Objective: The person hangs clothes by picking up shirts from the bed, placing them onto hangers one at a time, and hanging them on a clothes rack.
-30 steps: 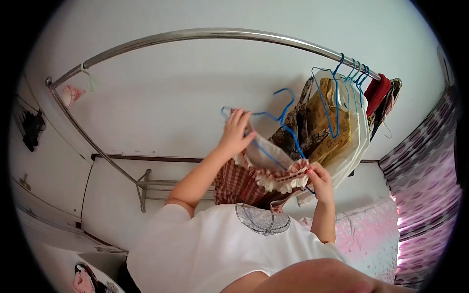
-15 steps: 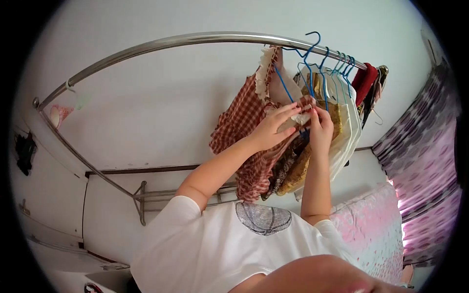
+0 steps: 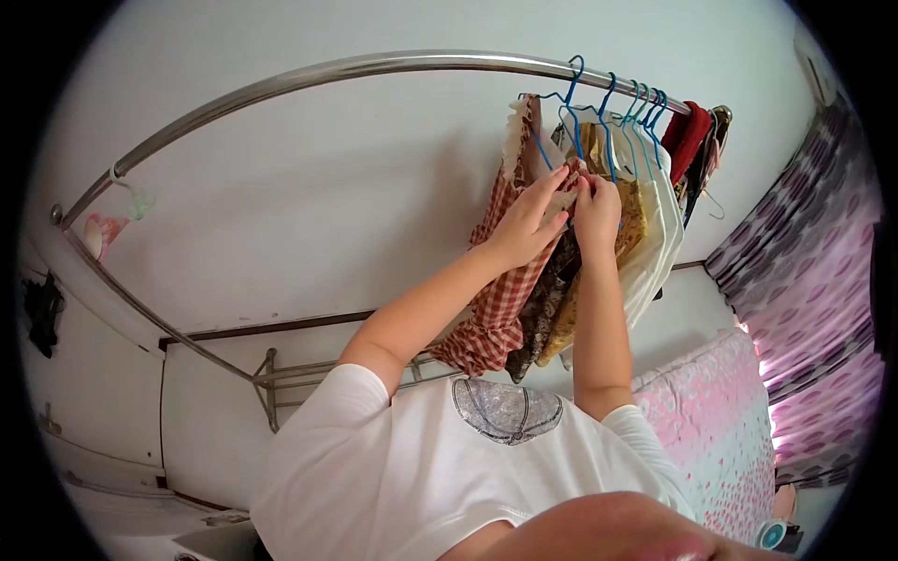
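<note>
A red-and-white checked dress (image 3: 505, 294) with a ruffled pale trim hangs on a blue hanger (image 3: 572, 107), hooked over the metal rail (image 3: 374, 65). My left hand (image 3: 526, 224) grips the upper part of the dress, its thumb and fingers around the cloth. Close beside it, my right hand (image 3: 597, 213) pinches the dress strap near the lower end of the hanger. My fingers partly hide the cloth between the two hands. Behind the dress hang a dark patterned garment (image 3: 535, 323), a yellow one (image 3: 631, 224) and white clothes (image 3: 662, 234).
Red cloth (image 3: 686, 136) and more items hang at the rail's right end. A small pink item (image 3: 103, 232) hangs at the left end. Below stands a metal rack (image 3: 271, 383). On the right are a pink-and-white bed cover (image 3: 702, 421) and purple curtains (image 3: 795, 309).
The view has shifted slightly. The checked dress has turned and looks narrower, its skirt now closer to the other clothes. Both hands stay at its top, a little higher in view.
</note>
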`<state>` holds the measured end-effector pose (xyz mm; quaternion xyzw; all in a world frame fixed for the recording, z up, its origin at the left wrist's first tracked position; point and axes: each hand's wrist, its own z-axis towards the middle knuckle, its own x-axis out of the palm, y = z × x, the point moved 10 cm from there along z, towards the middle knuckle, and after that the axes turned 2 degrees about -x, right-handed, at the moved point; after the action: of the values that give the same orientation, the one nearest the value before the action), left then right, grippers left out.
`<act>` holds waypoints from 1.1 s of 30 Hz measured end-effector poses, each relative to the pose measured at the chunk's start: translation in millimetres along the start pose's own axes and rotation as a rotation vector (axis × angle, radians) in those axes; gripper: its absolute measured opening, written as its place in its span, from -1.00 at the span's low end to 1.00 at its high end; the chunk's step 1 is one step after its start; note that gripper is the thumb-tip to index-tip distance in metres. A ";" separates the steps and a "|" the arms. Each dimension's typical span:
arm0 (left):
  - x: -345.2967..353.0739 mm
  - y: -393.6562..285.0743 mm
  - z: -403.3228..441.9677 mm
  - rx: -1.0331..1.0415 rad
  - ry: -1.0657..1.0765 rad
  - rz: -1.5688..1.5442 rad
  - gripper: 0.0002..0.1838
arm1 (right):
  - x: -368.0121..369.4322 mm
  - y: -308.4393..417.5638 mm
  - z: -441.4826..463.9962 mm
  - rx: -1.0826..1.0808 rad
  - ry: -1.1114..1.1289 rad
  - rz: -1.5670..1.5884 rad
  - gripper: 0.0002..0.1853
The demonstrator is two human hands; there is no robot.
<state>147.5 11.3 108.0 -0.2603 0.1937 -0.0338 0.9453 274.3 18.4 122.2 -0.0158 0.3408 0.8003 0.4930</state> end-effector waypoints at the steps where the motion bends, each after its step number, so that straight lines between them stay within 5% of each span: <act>1: -0.9 -0.7 1.8 0.017 0.001 0.029 -0.53 | 1.6 -4.3 -1.0 0.010 0.002 -0.027 -0.80; 25: 70.1 57.6 11.8 -0.196 0.321 -0.192 -0.36 | -2.9 -6.8 -5.8 -0.106 -0.051 -0.112 -0.63; 29: 77.6 54.8 0.6 -0.109 0.300 -0.195 -0.36 | -5.5 -19.7 -24.8 0.007 -0.039 0.091 -0.71; 30: 75.6 44.9 -1.9 0.004 0.236 -0.160 -0.38 | -9.5 -8.0 -36.0 -0.193 -0.083 -0.125 -0.72; 33: 88.7 40.5 -40.5 0.114 0.128 -0.040 -0.43 | -14.5 -14.9 -74.1 -0.251 -0.085 -0.191 -0.60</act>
<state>212.3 12.2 24.6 -0.2071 0.2462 -0.0804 0.9434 270.6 -30.3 62.7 -0.0759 0.2138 0.7860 0.5751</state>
